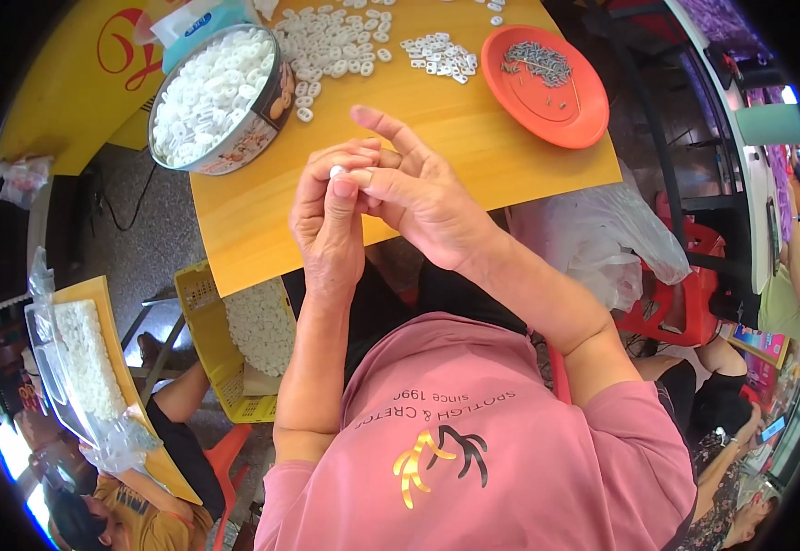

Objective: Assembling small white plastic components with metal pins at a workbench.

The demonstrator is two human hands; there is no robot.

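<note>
Above the near part of the yellow table (262,220), my left hand (328,220) is closed, thumb and fingers pinching a small white plastic piece (336,172). My right hand (432,193) meets it from the right. Its thumb and curled fingers press at the same piece while the index finger stretches out. The fingers cover most of the piece. Beyond my hands lie loose white oval pieces with two holes (331,41) and a smaller patch of flat white pieces (439,57). A red plate (588,124) at the far right holds small grey screws (539,64).
A round tin (244,154) heaped with white pieces stands at the far left, a tissue pack (202,23) behind it. A yellow crate (193,298) of white pieces sits lower left. Clear plastic bags (602,230) and a red stool (693,294) are right. Other people sit on both sides.
</note>
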